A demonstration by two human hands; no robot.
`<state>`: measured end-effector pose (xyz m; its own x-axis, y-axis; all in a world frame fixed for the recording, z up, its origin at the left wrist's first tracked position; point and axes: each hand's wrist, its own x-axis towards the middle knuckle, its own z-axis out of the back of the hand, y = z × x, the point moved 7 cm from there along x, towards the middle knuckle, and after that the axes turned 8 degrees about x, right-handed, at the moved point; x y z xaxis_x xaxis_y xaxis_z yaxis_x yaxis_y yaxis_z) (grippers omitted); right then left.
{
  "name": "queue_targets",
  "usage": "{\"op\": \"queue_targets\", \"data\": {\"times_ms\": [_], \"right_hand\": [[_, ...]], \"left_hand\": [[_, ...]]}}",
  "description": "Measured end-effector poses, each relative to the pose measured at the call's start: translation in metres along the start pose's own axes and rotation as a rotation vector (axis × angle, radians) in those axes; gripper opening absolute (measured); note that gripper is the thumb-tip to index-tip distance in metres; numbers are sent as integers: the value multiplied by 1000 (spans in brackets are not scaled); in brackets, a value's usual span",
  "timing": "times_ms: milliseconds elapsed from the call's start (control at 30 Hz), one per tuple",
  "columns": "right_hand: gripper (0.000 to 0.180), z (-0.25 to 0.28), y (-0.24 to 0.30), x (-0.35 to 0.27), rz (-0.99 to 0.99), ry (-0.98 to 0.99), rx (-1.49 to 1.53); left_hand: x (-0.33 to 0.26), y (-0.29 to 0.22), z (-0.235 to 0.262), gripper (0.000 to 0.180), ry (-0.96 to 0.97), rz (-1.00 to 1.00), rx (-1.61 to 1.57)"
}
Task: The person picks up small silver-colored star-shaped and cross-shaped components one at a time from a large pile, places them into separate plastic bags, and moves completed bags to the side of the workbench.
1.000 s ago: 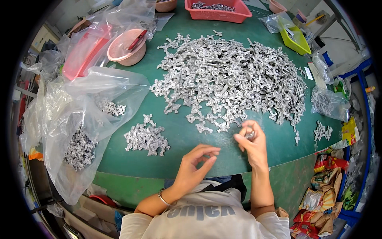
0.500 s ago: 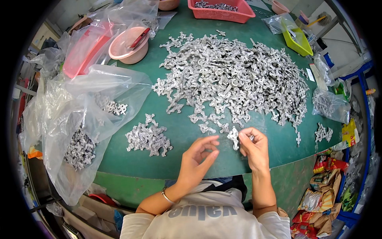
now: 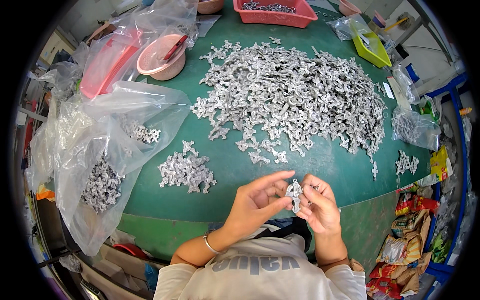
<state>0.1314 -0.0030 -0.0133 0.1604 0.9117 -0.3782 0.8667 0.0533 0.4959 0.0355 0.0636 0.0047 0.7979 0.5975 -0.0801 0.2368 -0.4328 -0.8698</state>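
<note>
Close to the table's near edge, my hands meet around small silver-grey metal castings (image 3: 294, 194) with several lobes and a ring at the tip. My right hand (image 3: 324, 204) pinches them between thumb and fingers, and more metal shows behind its thumb. The thumb and fingertips of my left hand (image 3: 256, 204) close on the castings from the other side. How many pieces are held cannot be made out. Beyond my hands spreads a large heap of similar castings (image 3: 295, 95). To the left lies a smaller pile of castings (image 3: 186, 171).
A clear plastic bag (image 3: 135, 172) holding castings covers the left side. Behind it stand a pink bowl (image 3: 150, 55) and a red tray (image 3: 280, 19). At the right are a yellow-green basket (image 3: 374, 51), a few castings (image 3: 406, 162) and a bag of parts (image 3: 415, 131).
My right hand has drawn the castings nearer to me. My left hand has moved right and closed on them. A few pieces at the heap's near edge are gone.
</note>
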Motion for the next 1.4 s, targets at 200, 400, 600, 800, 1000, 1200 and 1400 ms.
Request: {"op": "queue_targets", "data": {"times_ms": [200,400,600,800,1000,1200,1400], "right_hand": [[13,0,0,-3,98,30,-80],[15,-6,14,-18,375,-77,-342],[22,-8,16,-30,533,-107,-790],[17,-19,25,-36,710,-107,-904],[18,-46,34,-53,1125,-122,-1335],[22,-53,36,-60,1224,-47,-1394],[23,-49,38,-60,1152,-90,-1316]], "left_hand": [[-2,-2,-2,39,48,-8,52],[-5,-6,-2,43,8,-41,39],[-5,-7,-2,48,-29,-54,-23],[-5,-7,-3,42,-23,-82,-18],[-5,-7,3,25,-79,-97,-3],[-6,-1,8,21,-82,-59,-14],[-6,-2,7,21,-86,-67,-47]]}}
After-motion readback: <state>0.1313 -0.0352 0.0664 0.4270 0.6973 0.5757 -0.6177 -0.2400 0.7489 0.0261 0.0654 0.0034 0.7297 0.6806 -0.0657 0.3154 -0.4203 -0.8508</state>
